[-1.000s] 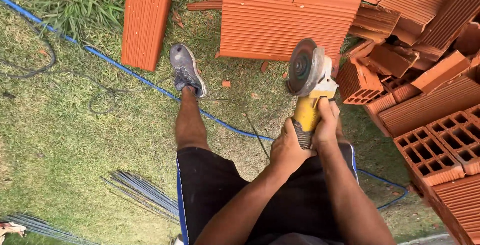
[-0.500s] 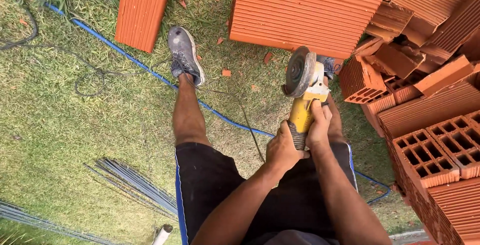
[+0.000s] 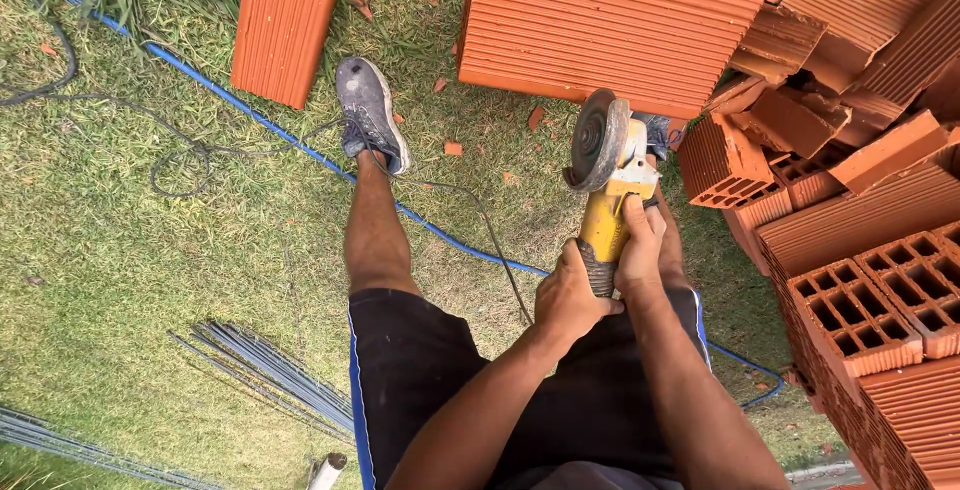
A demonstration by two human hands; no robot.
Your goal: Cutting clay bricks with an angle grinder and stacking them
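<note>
A yellow angle grinder (image 3: 608, 188) with a grey disc guard points away from me, over the grass, just short of a large ribbed orange clay block (image 3: 610, 25). My left hand (image 3: 568, 295) grips the rear of its handle. My right hand (image 3: 642, 246) wraps the yellow body just ahead of the left. Both arms reach forward over my black shorts. My left foot in a grey shoe (image 3: 370, 115) stands on the grass.
A heap of hollow orange bricks (image 3: 860, 250) fills the right side. Another ribbed block (image 3: 285, 20) lies at the upper left. A blue hose (image 3: 260, 120) and a dark cable (image 3: 180, 155) cross the grass. Steel rods (image 3: 270, 375) lie at the lower left.
The view has tilted down and the grinder sits slightly lower and closer to my body. Both hands have kept their grip on it.
</note>
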